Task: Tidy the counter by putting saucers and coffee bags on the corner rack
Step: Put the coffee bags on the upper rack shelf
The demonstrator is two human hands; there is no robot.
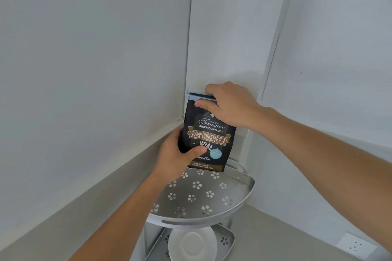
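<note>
Centrally, both hands grip one black coffee bag [209, 133]. Right hand [230, 106] pinches its folded top, thumb in front, fingers behind. Left hand [180, 154] wraps the lower left edge, thumb across the label. Bag upright, slightly tilted, its base at the back of the corner rack [244, 197] top shelf, below centre. White saucer [192, 243] lies on the lower shelf, bottom of frame.

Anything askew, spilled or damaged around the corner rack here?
Nothing stands out. Both hands hold the coffee bag upright over the rack's top shelf, sealed by a clip; a saucer lies flat on the lower shelf.
</note>
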